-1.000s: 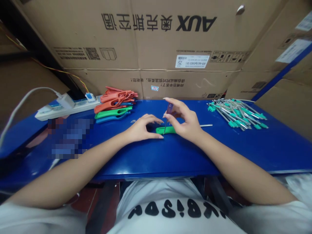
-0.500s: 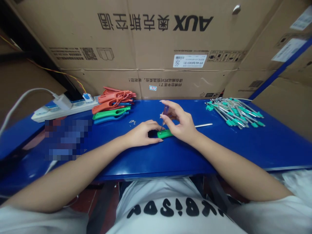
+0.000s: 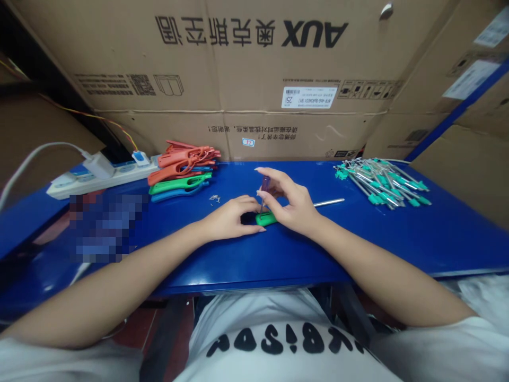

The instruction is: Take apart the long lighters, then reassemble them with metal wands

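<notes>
Green handle lies on the blue table between the two hands, seen from the head camera. Purple-handled screwdriver is pinched in the right hand, nearly upright, its tip down at the handle's left end. Thumb and fingers of the left hand curve to either side of that end; whether they grip it, I cannot tell. Beyond the right hand, a silver rod sticks out. Small metal pieces lie near the left hand, with piled colored handles farther back and teal-tipped rods heaped at right.
</notes>
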A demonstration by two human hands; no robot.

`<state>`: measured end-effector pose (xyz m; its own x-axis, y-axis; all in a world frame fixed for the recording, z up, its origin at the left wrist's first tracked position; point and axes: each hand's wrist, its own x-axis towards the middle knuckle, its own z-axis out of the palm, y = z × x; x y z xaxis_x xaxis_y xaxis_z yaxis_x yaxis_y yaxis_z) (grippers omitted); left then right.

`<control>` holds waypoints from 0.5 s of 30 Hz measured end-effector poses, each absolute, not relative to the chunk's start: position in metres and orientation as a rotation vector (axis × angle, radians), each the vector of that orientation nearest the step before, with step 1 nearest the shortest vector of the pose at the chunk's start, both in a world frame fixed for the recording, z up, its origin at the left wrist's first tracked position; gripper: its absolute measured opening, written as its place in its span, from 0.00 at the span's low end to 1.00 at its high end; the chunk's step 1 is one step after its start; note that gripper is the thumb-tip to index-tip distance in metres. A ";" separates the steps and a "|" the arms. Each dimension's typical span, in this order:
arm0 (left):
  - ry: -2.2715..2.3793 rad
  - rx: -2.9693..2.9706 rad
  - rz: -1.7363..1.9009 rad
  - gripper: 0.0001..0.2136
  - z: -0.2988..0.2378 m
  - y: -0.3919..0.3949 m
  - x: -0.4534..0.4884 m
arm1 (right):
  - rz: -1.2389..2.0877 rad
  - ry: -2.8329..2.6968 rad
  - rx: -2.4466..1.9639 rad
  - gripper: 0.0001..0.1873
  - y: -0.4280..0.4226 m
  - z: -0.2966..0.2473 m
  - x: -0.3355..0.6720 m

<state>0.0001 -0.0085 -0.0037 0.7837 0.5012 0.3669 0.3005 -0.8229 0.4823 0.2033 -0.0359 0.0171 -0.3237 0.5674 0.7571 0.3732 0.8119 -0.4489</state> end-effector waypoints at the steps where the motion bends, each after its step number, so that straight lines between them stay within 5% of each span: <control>1: 0.604 2.575 0.691 0.13 -0.004 -0.008 0.000 | 0.228 -1.957 -0.701 0.21 -0.036 0.017 0.203; 15: 0.649 2.560 0.712 0.14 -0.007 -0.009 0.000 | 0.087 -2.068 -0.715 0.19 -0.035 0.023 0.210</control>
<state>0.0001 -0.0090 -0.0067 0.7620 0.5291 0.3734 0.3233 -0.8105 0.4885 0.2103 -0.0353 0.0225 -0.4119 0.5198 0.7484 0.4551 0.8289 -0.3252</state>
